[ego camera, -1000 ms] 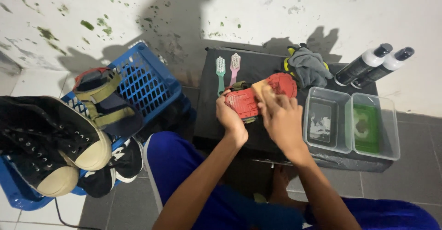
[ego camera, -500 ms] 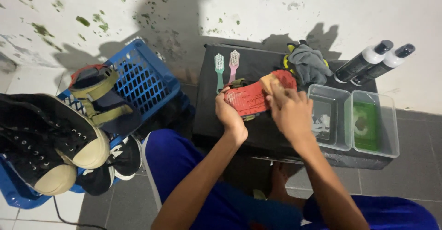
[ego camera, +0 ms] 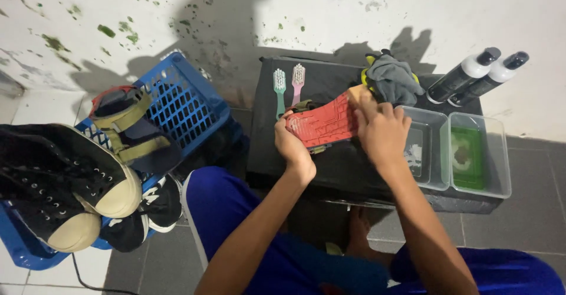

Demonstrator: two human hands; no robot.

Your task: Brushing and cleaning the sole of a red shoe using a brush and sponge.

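Head view, only one here: the red-soled sandal (ego camera: pixel 323 124) sits sole-up on the black tabletop (ego camera: pixel 330 171), long axis running left to right and tilted a bit, right end higher and farther back. Left hand (ego camera: pixel 293 146) is closed around the near left end, right hand (ego camera: pixel 382 131) is clamped over the right end, so that tip is hidden. Straps underneath barely peek out. Two toothbrushes (ego camera: pixel 288 85) lie just behind it, a grey cloth (ego camera: pixel 392 79) beside them. Two clear tubs (ego camera: pixel 457 153) to the right, contents murky. Blue basket (ego camera: pixel 183 103) of shoes to the left, cut off.
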